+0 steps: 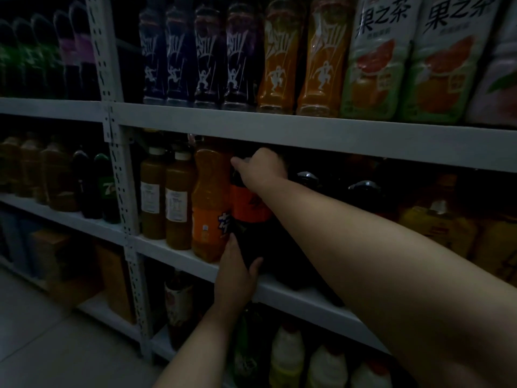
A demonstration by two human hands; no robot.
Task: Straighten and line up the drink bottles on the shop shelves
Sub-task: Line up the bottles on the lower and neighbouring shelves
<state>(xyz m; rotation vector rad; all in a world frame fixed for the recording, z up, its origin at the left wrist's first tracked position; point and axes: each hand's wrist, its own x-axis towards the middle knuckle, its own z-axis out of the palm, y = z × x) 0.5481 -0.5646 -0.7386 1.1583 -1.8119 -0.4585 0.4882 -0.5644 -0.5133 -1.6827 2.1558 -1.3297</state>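
A large dark cola bottle (pixel 250 214) with a red label stands on the middle shelf (pixel 179 256), right of a big orange soda bottle (pixel 208 208). My right hand (pixel 261 170) grips the dark bottle's neck near the cap, under the upper shelf's edge. My left hand (pixel 237 271) holds its lower body, thumb on the right side and fingers on the left against the orange bottle. The bottle's base is hidden in the dark.
Two brown juice bottles (pixel 165 194) stand left of the orange soda. More dark bottles (pixel 363 191) and yellow packs (pixel 439 222) sit to the right. Purple, orange and fruit-tea bottles (pixel 372 57) fill the upper shelf. A perforated upright post (pixel 123 208) stands at left.
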